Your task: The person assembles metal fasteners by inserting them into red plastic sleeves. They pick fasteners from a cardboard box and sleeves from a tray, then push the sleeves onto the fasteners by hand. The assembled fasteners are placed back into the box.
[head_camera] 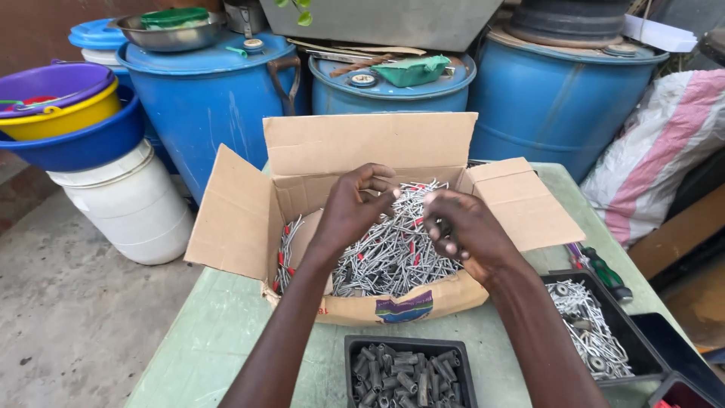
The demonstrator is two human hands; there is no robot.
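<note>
Standing right by the pale green tabletop (226, 325) here; both hands are over the open brown cardboard box (249, 219) that's stuffed with a tangled heap of thin silvery metal screws and anchor bolts, some with red plastic bits (385, 249); the box sits in the middle of the tabletop with its flaps folded out. The left hand (351, 208) hangs just above the heap with its fingers (377, 181) curled in and pressed together at the tips, looks like it's pinching something small, but I can't make out what; the right hand (464, 230) is just beside it, fingers bent and closed loosely around a dark little piece, too small and blurry to name.

My guess on handling: each screw is light and stiff, but they snag on each other in a heap, so pulling one by the shank near the head with fingertips seems the way; points are sharp, so grabbing a fistful would sting.

In front of the box there's a black plastic tray of dark grey sleeve-like plugs (404, 374); off to the right another black tray with silvery screws and washers (593, 329); a green-handled screwdriver (604, 272) lies near that one. Behind the tabletop are big blue plastic drums (211, 98) and stacked coloured basins (60, 113).
</note>
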